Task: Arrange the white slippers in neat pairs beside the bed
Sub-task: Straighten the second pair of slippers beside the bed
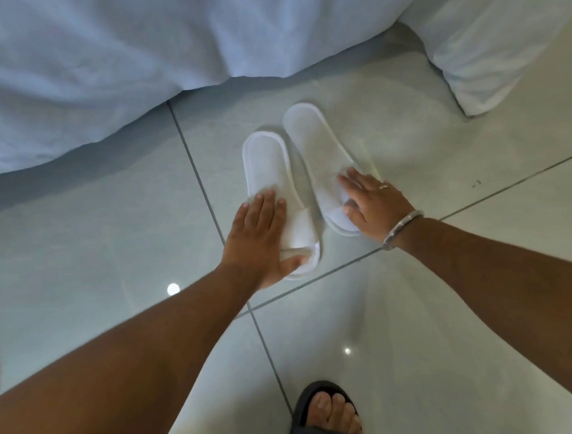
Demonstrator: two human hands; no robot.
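Apparently flat hands (256,228), (370,204), paired slippers (267,163)

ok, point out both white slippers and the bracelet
left slipper (267,160): head view, on the bare insole near the heel
right slipper (309,136): head view, on the insole, heel half
bracelet (400,228): head view, on the band at the right wrist

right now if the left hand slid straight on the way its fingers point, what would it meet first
The left hand lies flat on the left slipper, fingers pointing up along it. Sliding on, it would run over that slipper's heel end, then bare floor tile, then probably the hanging bed sheet.
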